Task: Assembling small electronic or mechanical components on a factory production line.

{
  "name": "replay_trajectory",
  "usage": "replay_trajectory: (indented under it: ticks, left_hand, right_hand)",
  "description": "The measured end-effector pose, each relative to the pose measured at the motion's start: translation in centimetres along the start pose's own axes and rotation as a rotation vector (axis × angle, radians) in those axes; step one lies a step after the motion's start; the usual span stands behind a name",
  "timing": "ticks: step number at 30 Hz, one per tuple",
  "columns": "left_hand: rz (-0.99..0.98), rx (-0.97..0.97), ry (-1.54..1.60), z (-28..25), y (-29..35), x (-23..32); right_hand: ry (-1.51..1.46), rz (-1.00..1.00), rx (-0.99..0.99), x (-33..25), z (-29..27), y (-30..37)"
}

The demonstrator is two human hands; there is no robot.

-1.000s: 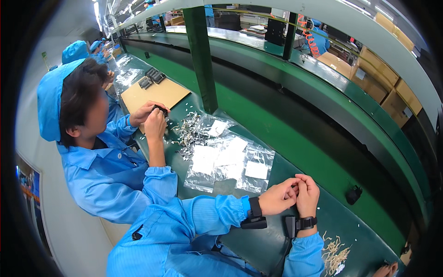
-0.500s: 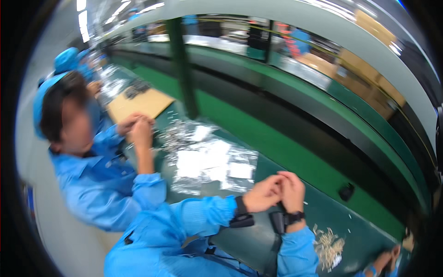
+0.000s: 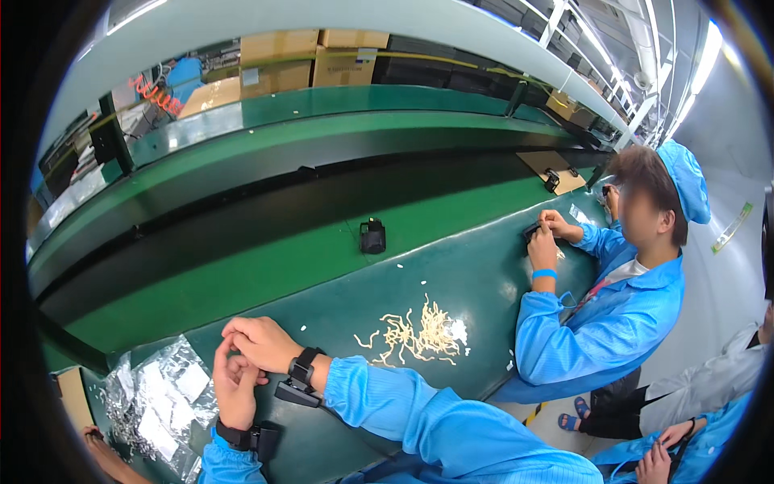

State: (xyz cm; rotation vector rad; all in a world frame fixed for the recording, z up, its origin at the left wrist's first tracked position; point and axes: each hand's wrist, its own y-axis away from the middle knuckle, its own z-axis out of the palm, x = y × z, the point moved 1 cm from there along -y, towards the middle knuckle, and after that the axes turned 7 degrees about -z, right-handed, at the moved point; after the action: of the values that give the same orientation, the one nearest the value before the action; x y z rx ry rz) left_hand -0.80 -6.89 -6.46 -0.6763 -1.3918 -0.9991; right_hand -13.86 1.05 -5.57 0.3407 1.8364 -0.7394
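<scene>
My left hand (image 3: 235,393) and my right hand (image 3: 266,345) meet over the green table at the lower left, fingertips pressed together. Both are closed, and whatever lies between the fingers is hidden or too small to name. A black strap with a dark box circles each wrist. Beside my left hand lie clear plastic bags (image 3: 173,395) with white labels, and small metallic pieces (image 3: 121,423) are scattered by them. To the right of my right hand, a loose pile of cream-coloured strips (image 3: 419,335) spreads over the table.
A small black device (image 3: 372,236) stands on the green ledge (image 3: 306,266) ahead. At the right, a co-worker (image 3: 601,298) in blue handles a dark object (image 3: 531,232). Another person's hand (image 3: 101,452) shows at the lower left. Cardboard boxes (image 3: 278,60) stand behind the bench.
The view has swung to the right, so the cream strips and right-hand co-worker show fully. My hands stay together and now appear farther left in the picture, near the bags.
</scene>
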Motion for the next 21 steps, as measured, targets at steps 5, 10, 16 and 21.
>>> replay_trajectory:
  ticks: [5,10,16,21]
  left_hand:
    - [-0.038,0.025,-0.004,-0.5,0.3,0.8]
    - [-0.088,0.063,-0.012,0.4,0.2,1.9]
    - [-0.130,0.074,0.006,0.2,0.0,2.1]
    - [-0.151,0.059,0.015,0.1,-0.1,1.9]
  right_hand:
    - [-0.013,0.009,0.003,0.3,0.8,-0.6]
    - [0.004,-0.036,0.017,0.5,0.4,-0.9]
    - [-0.076,-0.064,0.037,1.1,0.6,-1.0]
    - [-0.089,-0.027,0.028,1.0,0.5,-0.9]
